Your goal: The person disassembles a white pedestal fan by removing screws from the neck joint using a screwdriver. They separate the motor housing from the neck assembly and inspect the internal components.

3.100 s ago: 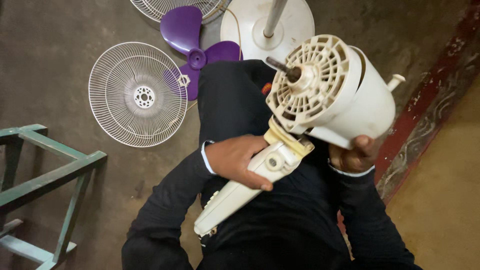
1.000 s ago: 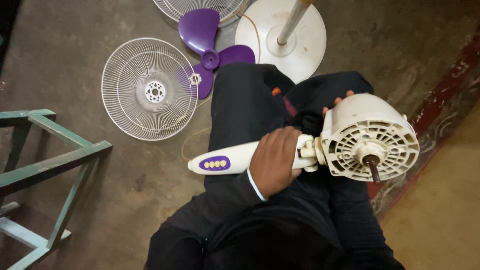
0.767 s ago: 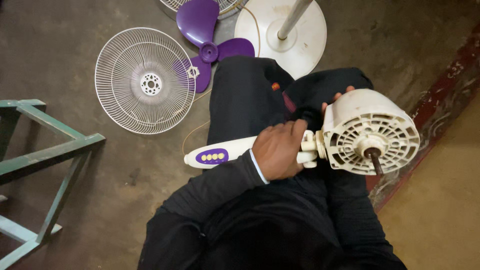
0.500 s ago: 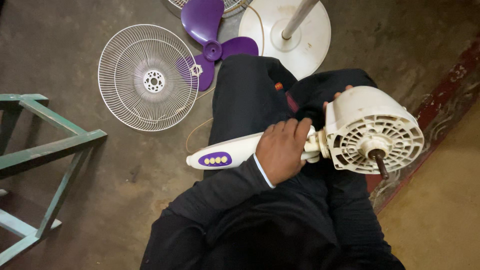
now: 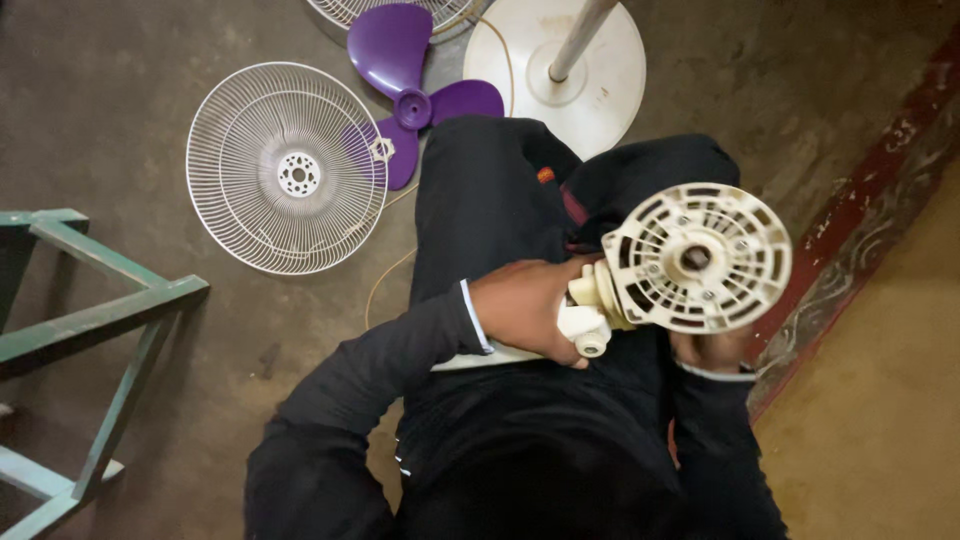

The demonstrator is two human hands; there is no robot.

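I hold a cream fan motor head over my lap, its round vented face turned up toward me. My left hand is closed around the neck where the head joins its white handle part, which is mostly hidden under my forearm. My right hand supports the motor housing from beneath; only its fingers show below the rim.
On the concrete floor lie a white wire fan guard, a purple fan blade, a second guard at the top edge, and the round white stand base with its pole. A green metal frame stands left. A red patterned border runs right.
The motor head has been tipped up so its vented face now points at me. The handle with purple buttons has swung under my left arm, out of sight.
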